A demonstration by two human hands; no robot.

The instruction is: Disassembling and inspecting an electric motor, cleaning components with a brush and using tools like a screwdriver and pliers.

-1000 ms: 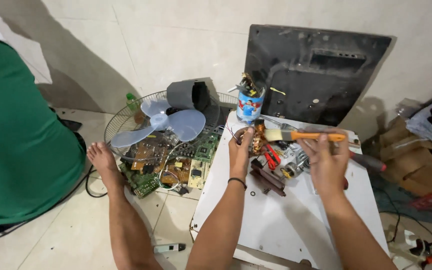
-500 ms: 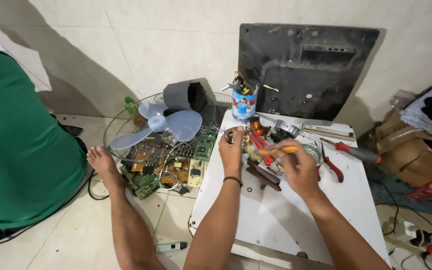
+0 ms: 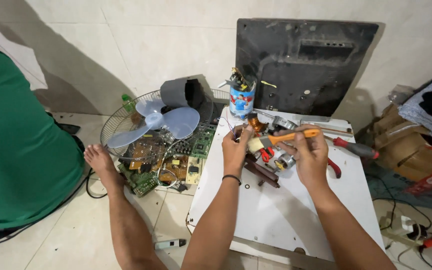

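The right hand (image 3: 308, 155) grips an orange-handled brush (image 3: 282, 138), bristles aimed at the small part pinched by the left hand (image 3: 236, 150) above the table (image 3: 276, 215).

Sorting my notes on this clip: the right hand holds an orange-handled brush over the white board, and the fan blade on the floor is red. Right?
Not quite. The head view shows the fan blade is pale blue, not red. The right hand does hold the orange-handled brush over the white board.

Brush (image 3: 276, 139) in right hand (image 3: 308, 157), just right of left hand (image 3: 236, 150). Can (image 3: 241, 101), panel (image 3: 303, 65) behind hands. Fan (image 3: 161, 120), circuit boards (image 3: 168, 160) left. Pliers (image 3: 356, 148) right, on worktop (image 3: 276, 220).
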